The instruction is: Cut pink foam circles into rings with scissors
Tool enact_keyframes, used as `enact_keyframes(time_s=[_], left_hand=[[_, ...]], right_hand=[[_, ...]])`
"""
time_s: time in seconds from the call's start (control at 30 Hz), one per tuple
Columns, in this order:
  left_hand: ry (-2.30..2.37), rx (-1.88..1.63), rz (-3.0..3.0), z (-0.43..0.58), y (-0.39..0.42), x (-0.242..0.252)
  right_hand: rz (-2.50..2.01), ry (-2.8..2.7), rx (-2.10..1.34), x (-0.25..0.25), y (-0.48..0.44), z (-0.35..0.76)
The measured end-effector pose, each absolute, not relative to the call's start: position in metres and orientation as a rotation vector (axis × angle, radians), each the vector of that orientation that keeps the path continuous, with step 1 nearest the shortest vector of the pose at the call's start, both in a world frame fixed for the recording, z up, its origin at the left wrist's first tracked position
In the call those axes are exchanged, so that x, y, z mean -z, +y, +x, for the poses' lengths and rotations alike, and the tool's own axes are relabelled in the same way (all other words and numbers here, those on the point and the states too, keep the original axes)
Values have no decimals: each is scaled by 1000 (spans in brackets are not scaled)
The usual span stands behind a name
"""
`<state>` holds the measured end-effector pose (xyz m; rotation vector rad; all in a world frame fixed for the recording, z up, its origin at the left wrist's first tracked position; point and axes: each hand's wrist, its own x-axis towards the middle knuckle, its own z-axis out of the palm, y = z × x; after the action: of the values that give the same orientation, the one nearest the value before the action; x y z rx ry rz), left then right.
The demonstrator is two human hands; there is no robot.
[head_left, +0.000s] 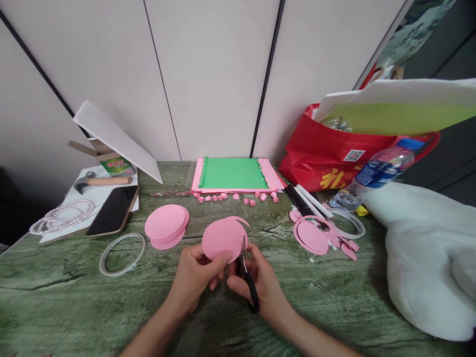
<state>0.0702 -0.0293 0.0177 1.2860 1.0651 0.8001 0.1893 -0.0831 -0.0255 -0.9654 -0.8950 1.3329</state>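
Observation:
My left hand (195,275) pinches the lower edge of a pink paper circle (222,239) and holds it upright above the green table (74,302). My right hand (260,282) grips black-handled scissors (246,277), blades pointing up into the circle's right edge. A thin curled strip of pink paper trails off the top right of the circle. A stack of cut pink circles (166,225) lies just left of it.
A tape ring (122,253), phone (113,210), hammer (97,181) and pearl strands (61,216) lie at left. Green and pink paper sheets (232,173) and small pink buds sit behind. Pink scraps (316,237), pens, a second tape ring, a red bag (327,153), bottle and white cloth (427,258) fill the right.

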Motion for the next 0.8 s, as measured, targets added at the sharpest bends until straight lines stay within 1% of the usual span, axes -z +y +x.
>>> enact_keyframes(time_s=[0.8], left_hand=[[1059, -841, 1278, 69, -28, -15]], right_hand=[[-1034, -844, -1384, 21, -83, 189]])
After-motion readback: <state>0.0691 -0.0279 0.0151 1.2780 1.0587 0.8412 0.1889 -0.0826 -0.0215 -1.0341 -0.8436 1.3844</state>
